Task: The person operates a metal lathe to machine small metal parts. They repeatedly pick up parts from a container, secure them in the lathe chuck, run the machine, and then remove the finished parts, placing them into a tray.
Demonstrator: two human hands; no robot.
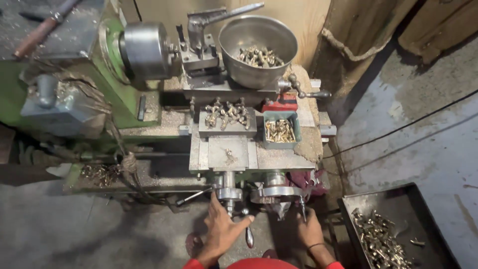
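Left hand (221,231): down at the front of the lathe, fingers (215,205) spread and laid against the small handwheel (229,194), thumb out toward the crank handle (248,234); touching, not clamped.
Right hand (309,230): low beside the large handwheel (275,193), fingers curled near a thin lever (302,208); hard to tell if closed on it.
Lathe carriage (234,152): flat grey slide just above both hands, a few brass bits on top.
Grey tray (227,119): behind the slide, brass fittings piled in it.
Green box (280,130): just right of the grey tray, full of small brass pieces.
Steel bowl (257,50): at the back, brass parts inside.
Chuck (147,50): left of the bowl, bare steel.
Black bin (398,226): on the floor at right, brass parts heaped in it.
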